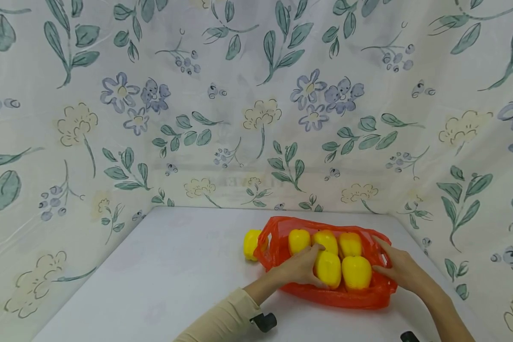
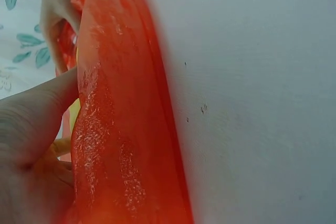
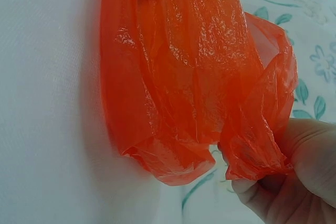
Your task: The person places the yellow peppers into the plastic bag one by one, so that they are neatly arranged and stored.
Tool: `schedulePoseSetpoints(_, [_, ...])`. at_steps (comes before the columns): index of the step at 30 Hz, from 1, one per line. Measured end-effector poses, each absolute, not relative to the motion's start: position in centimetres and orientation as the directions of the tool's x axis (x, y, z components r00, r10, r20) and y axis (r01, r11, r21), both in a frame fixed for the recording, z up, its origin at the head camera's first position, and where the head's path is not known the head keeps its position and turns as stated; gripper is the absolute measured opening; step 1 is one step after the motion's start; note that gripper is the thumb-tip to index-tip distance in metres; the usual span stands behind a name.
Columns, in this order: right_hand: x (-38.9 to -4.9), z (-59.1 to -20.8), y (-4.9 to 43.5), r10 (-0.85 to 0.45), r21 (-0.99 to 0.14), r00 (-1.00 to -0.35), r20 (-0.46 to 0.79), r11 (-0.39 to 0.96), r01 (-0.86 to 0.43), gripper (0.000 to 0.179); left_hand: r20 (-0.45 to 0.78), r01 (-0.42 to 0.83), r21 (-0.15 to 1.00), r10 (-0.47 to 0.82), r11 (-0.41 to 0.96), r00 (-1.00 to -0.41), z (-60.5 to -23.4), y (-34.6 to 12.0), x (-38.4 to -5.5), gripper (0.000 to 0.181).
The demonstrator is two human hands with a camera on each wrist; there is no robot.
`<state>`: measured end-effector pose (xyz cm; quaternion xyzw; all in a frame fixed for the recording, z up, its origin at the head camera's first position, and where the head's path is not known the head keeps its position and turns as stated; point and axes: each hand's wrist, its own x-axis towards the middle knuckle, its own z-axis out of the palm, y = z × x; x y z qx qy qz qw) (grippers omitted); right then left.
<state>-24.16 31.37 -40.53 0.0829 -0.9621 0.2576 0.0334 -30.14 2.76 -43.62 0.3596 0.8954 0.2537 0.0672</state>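
A red plastic bag (image 1: pixel 337 298) lies spread on the table with its mouth facing up. Several yellow bell peppers (image 1: pixel 356 272) sit inside it in two rows. At the bag's near side, my left hand (image 1: pixel 301 267) reaches in and grips the front-left yellow bell pepper (image 1: pixel 328 270) between thumb and fingers. In the left wrist view the bag's side wall (image 2: pixel 121 103) hides most of that grip. My right hand (image 1: pixel 399 267) is at the bag's right end; the right wrist view shows its thumb and fingers pinching the gathered bag handle (image 3: pixel 254 153).
Another yellow bell pepper (image 1: pixel 251 244) lies on the table outside the bag, by its left handle. The white table (image 1: pixel 175 266) extends to the left. Behind it hangs a floral-patterned cloth (image 1: pixel 239 95).
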Motion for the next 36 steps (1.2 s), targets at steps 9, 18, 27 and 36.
schedulePoseSetpoints(9, [-24.2, -40.8, 31.4, -0.139, -0.502, -0.986, 0.095, 0.849, -0.168, 0.087, 0.073, 0.633, 0.473, 0.689, 0.613, -0.721, -44.1, 2.4, -30.5, 0.103])
schedulePoseSetpoints(18, [-24.3, -40.8, 31.3, -0.147, -0.481, -0.984, 0.101, 0.858, -0.178, 0.087, 0.079, 0.626, 0.515, 0.695, 0.585, -0.715, -43.3, 0.0, -29.8, 0.1])
schedulePoseSetpoints(27, [-24.1, -40.7, 31.3, -0.147, -0.478, -0.984, 0.101, 0.86, -0.177, 0.087, 0.34, 0.69, 0.64, 0.681, 0.338, -0.649, -39.8, -4.9, -29.7, 0.075])
schedulePoseSetpoints(36, [-24.2, -40.7, 31.4, -0.155, -0.471, -0.983, 0.098, 0.863, -0.183, 0.086, 0.49, 0.653, 0.734, 0.52, 0.186, -0.699, -38.0, -11.2, -32.4, 0.067])
